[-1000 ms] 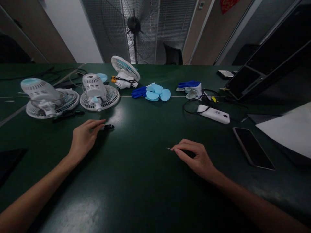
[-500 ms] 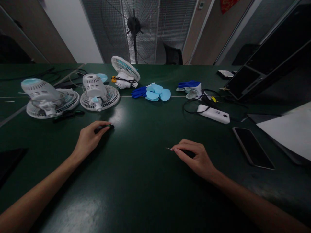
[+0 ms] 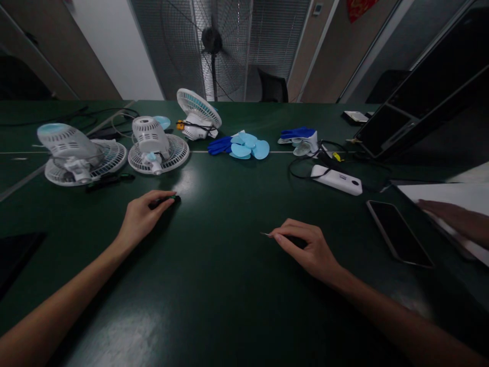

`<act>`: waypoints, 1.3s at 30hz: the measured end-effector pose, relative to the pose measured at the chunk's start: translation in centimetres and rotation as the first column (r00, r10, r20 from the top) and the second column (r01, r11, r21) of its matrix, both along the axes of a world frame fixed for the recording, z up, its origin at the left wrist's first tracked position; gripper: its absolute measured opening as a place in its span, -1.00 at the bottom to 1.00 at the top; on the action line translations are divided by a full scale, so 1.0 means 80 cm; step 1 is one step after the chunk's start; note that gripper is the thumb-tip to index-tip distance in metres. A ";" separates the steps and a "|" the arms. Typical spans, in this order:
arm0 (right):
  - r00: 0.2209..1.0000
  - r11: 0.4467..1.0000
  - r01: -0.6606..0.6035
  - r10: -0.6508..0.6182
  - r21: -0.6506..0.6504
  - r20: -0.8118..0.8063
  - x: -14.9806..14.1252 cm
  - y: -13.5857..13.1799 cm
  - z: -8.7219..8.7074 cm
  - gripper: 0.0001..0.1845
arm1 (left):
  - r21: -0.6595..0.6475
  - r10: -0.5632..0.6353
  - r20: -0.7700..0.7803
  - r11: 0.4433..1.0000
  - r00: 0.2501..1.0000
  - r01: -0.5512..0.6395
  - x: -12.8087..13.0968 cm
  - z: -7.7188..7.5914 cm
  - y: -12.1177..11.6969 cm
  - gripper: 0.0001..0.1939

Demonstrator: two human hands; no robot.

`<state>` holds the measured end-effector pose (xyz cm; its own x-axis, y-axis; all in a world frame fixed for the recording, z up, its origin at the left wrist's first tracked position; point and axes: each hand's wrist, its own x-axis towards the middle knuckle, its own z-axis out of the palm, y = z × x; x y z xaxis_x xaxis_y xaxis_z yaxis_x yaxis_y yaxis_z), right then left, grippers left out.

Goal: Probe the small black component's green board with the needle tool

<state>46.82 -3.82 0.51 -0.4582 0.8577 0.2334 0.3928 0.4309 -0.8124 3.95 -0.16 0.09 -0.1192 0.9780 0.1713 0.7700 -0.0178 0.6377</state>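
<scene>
Pinching a small black-and-green object [image 3: 177, 198] between thumb and fingers of the left hand [image 3: 141, 216], left of the frame's centre, over the dark green table [image 3: 214, 295]. Grasping a thin metal-tipped tool [image 3: 265, 234] in the right hand [image 3: 307, 250], right of centre, tip pointing left; too dark within the palm to make out any handle. See, at upper left, a white fan [image 3: 76, 153] and a neighbouring white fan [image 3: 151, 137], both grille-down, with a dark rod-shaped tool [image 3: 110, 181] lying just below. Note a light-blue fan blade [image 3: 249, 146] touching a blue glove [image 3: 219, 146] at upper centre. Find a smartphone [image 3: 399, 233] at right, near another person's hand [image 3: 454, 216] on a white sheet [image 3: 446, 192].
</scene>
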 end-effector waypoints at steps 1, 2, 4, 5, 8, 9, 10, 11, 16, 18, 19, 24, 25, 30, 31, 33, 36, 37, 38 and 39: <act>1.000 1.000 -0.003 0.003 -0.003 -0.002 0.000 0.000 0.000 -0.82 | 0.002 -0.002 -0.002 1.000 1.000 0.002 0.000 -0.001 0.000 -0.49; 1.000 1.000 -0.004 0.004 -0.005 -0.003 -0.001 0.000 0.001 -0.82 | 0.003 -0.006 -0.006 1.000 1.000 0.006 -0.001 -0.001 0.000 -0.48; 1.000 1.000 -0.007 0.007 -0.007 -0.006 -0.001 0.000 0.002 -0.81 | 0.006 -0.016 -0.015 1.000 1.000 0.016 -0.001 -0.001 0.000 -0.49; 1.000 1.000 -0.008 0.008 -0.006 -0.006 -0.001 0.000 0.002 -0.81 | 0.008 -0.021 -0.020 1.000 1.000 0.021 0.000 -0.001 0.000 -0.49; 1.000 1.000 -0.010 0.010 -0.011 -0.004 -0.001 0.000 0.002 -0.81 | 0.009 -0.021 -0.026 1.000 0.999 0.022 0.001 0.001 -0.001 -0.50; 1.000 1.000 -0.011 0.011 -0.014 -0.003 0.000 0.000 0.002 -0.80 | 0.006 -0.018 -0.027 1.000 0.999 0.019 0.002 0.002 -0.001 -0.50; 1.000 1.000 -0.012 0.012 -0.015 -0.003 0.000 0.001 0.002 -0.80 | 0.004 -0.016 -0.029 1.000 0.999 0.016 0.003 0.003 -0.001 -0.49; 1.000 1.000 -0.013 0.013 -0.015 -0.004 0.000 0.001 0.001 -0.80 | 0.002 -0.013 -0.032 1.000 0.999 0.013 0.003 0.003 -0.001 -0.49; 1.000 1.000 -0.013 0.013 -0.005 -0.002 -0.001 0.000 0.001 -0.82 | -0.029 0.010 -0.067 1.000 0.998 -0.012 0.000 0.002 0.001 -0.48; 1.000 1.000 -0.010 0.010 -0.002 -0.001 -0.002 0.000 0.001 -0.82 | -0.037 0.014 -0.073 0.999 0.997 -0.016 -0.003 0.000 0.002 -0.47; 1.000 1.000 -0.011 0.011 -0.005 -0.001 -0.002 0.000 0.001 -0.82 | -0.037 0.013 -0.069 0.999 0.998 -0.015 -0.003 0.000 0.002 -0.46; 1.000 1.000 -0.012 0.012 -0.022 -0.001 -0.002 0.001 0.001 -0.81 | -0.029 -0.030 -0.004 0.999 1.000 0.030 0.018 0.009 -0.005 -0.50; 1.000 1.000 -0.015 0.015 -0.025 0.002 -0.002 0.001 0.002 -0.81 | -0.024 -0.063 0.008 0.998 0.998 0.063 0.028 0.013 -0.008 -0.52; 0.999 0.999 -0.033 0.033 -0.015 0.018 -0.002 0.002 0.001 -0.80 | -0.064 -0.333 0.104 0.938 0.937 0.341 0.105 0.034 -0.033 -0.67; 0.999 0.999 -0.035 0.035 -0.008 0.027 -0.002 0.002 0.001 -0.80 | -0.075 -0.385 0.130 0.915 0.914 0.396 0.122 0.036 -0.038 -0.70; 0.999 0.999 -0.039 0.038 0.006 0.038 -0.002 0.002 0.001 -0.81 | -0.081 -0.475 0.171 0.867 0.863 0.493 0.152 0.035 -0.048 -0.73; 0.998 0.999 -0.045 0.044 0.026 0.047 -0.003 0.000 0.000 -0.81 | -0.072 -0.572 0.198 0.802 0.796 0.593 0.184 0.023 -0.057 -0.78; 0.998 0.998 -0.050 0.048 0.034 0.048 -0.004 0.000 0.000 -0.81 | -0.066 -0.592 0.190 0.788 0.783 0.612 0.190 0.018 -0.058 -0.79; 0.997 0.998 -0.056 0.053 0.043 0.051 -0.004 -0.001 0.000 -0.81 | -0.062 -0.608 0.175 0.778 0.775 0.625 0.194 0.013 -0.060 -0.80; 0.996 0.997 -0.067 0.064 0.050 0.056 -0.005 -0.001 -0.001 -0.81 | -0.061 -0.619 0.158 0.771 0.769 0.633 0.196 0.009 -0.061 -0.80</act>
